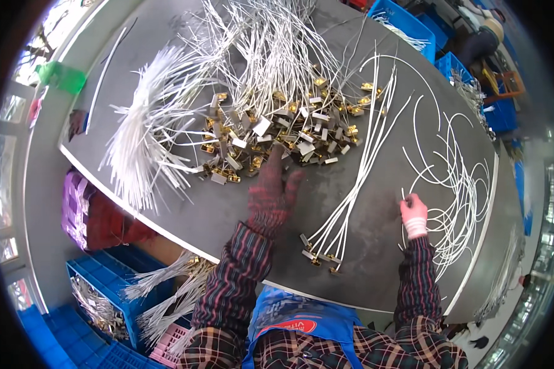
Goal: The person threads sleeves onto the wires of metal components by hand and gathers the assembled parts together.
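My left hand (271,190), in a dark red and black glove, reaches into the near edge of a heap of small brass-and-white metal end pieces (289,129) fixed to white wires. Its fingers stretch forward and its thumb stands apart; the fingertips are partly lost among the pieces. My right hand (414,212), in a pink glove with a white-striped cuff, is closed around a thin white wire (403,237) beside a loose tangle of curved white wires (458,184). Between my hands lies a small bundle of long white wires (360,175) with metal ends toward me.
A thick sheaf of straight white strips (143,135) lies on the left of the dark table (375,270). Blue crates (104,270) with wired parts stand below left. More blue bins (406,24) line the far right, where another person (483,40) bends over.
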`<state>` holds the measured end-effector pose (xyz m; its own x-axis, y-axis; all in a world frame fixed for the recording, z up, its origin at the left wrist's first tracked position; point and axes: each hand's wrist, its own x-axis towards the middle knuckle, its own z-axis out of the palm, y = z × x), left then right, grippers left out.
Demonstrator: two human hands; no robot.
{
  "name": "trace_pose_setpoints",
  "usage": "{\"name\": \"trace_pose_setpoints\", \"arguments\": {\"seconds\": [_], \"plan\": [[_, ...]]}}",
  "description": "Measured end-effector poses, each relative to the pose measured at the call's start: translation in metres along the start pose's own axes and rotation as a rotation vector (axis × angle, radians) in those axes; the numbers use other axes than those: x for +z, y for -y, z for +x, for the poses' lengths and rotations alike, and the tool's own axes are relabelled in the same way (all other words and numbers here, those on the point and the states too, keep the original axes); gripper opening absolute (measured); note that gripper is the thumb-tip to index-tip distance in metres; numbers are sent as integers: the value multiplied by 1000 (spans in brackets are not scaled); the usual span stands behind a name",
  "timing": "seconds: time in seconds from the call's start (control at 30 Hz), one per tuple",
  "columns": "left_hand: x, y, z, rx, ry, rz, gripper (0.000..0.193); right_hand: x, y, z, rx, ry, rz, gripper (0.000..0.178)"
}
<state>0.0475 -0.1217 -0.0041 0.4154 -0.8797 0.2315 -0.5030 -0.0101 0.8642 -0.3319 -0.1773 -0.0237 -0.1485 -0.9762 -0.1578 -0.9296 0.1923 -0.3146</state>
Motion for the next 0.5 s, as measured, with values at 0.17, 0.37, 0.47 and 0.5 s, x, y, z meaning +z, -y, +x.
{"name": "trace_pose_setpoints", "arguments": {"seconds": [0.17,0.37,0.47,0.5], "plan": [[6,-12,41,-134,318,346,51,7,3,-49,276,102,733,22],[6,-4,51,-41,234,333,31,18,-22,-87,624,-193,1404,15],[-5,-20,42,-139,310,280,25,34,-63,-102,818,-88,1798,13],[-11,-24,31,-150,282,278,24,35,-59,-107,857,-69,1856,12]]}}
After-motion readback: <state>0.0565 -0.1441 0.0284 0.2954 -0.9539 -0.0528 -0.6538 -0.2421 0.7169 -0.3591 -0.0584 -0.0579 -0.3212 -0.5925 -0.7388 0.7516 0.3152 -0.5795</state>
